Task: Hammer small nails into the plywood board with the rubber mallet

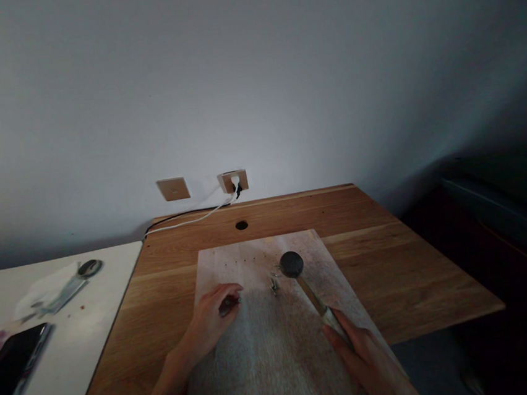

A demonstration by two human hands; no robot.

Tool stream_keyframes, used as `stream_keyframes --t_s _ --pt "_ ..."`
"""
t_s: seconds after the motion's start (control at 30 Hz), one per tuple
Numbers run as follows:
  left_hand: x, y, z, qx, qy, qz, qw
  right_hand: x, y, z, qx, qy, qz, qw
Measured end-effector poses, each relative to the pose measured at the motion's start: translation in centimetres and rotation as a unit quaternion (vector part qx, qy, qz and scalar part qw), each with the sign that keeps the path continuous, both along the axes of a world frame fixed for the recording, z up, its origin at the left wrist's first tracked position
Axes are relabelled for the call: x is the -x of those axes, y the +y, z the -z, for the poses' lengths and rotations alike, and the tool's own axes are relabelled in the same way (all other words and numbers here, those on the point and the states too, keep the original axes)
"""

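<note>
My right hand is wrapped round the pale handle of a hammer. The hammer's round dark head is over the upper right part of a worn wooden board. My left hand is curled above the board's left side, thumb and fingertips close together at a tiny thing too small to name. Between the hands, a small heap of shiny metal pieces that look like nails lies on the board. Several small dark dots run in a row near its far edge.
The board lies on a brown wooden table with a round cable hole. Cords run from a wall socket along its back. At left, a white table bears a phone and a plastic packet with a round dark item.
</note>
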State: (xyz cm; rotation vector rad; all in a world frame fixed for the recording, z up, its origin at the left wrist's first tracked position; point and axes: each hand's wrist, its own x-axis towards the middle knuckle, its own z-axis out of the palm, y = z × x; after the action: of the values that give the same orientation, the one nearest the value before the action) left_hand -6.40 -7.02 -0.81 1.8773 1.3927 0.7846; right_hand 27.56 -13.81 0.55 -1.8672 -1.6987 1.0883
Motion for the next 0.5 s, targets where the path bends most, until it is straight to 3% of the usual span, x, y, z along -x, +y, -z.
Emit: stream_keyframes --t_s 0.33,0.5 --pt "0.0 0.2 0.5 -0.019 0.01 -0.008 1.0 -0.4 -0.1 1.2 0.001 -0.004 0.02 1.0" --pt "0.0 0.1 0.5 -0.021 0.008 -0.013 1.0 -0.2 -0.2 1.0 0.002 -0.015 0.025 1.0"
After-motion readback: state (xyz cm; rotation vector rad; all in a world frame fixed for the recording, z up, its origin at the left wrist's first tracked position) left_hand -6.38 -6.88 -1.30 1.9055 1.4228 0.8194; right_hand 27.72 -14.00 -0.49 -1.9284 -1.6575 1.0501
